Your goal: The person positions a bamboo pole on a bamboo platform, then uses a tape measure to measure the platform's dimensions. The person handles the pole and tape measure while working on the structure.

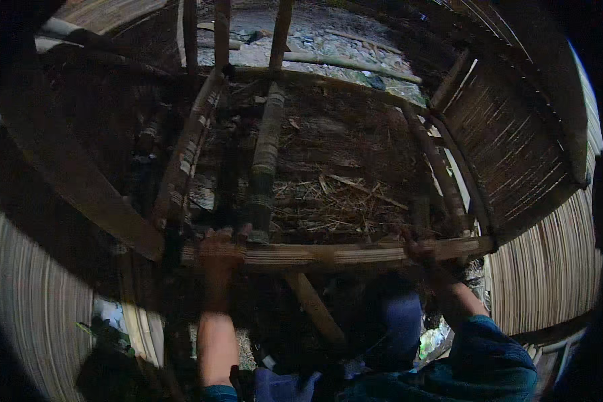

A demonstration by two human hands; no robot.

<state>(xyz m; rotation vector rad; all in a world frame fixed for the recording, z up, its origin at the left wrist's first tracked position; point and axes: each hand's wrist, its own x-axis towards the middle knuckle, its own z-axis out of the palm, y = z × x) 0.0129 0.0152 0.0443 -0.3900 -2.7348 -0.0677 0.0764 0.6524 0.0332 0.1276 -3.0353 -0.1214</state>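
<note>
1. Across the lower middle of the frame runs a light-brown, lengthwise-striped beam of bamboo or wood, roughly level, its right end near a slatted wall.
2. The left hand lies over this beam left of centre, its fingers toward the far edge; whether it grips or merely rests there, I cannot tell in the dim light.
3. The right hand touches the beam right of centre, in shadow; how tightly its fingers are bent, I cannot tell.
4. A round, ringed bamboo pole slopes from the upper centre down to the beam, just right of the left hand.
5. A second, mottled brown pole slants down left of it, and a dark brown slanting pole comes down at the right, near the right hand.
6. Between the poles, at mid-frame, a loose scatter of pale dry straw lies on a dark surface.
7. Below the beam, at lower centre, a flat brown wooden brace runs diagonally.
8. A pale slatted wall fills the lower right; a dark teal sleeve covers the right upper arm.
</note>
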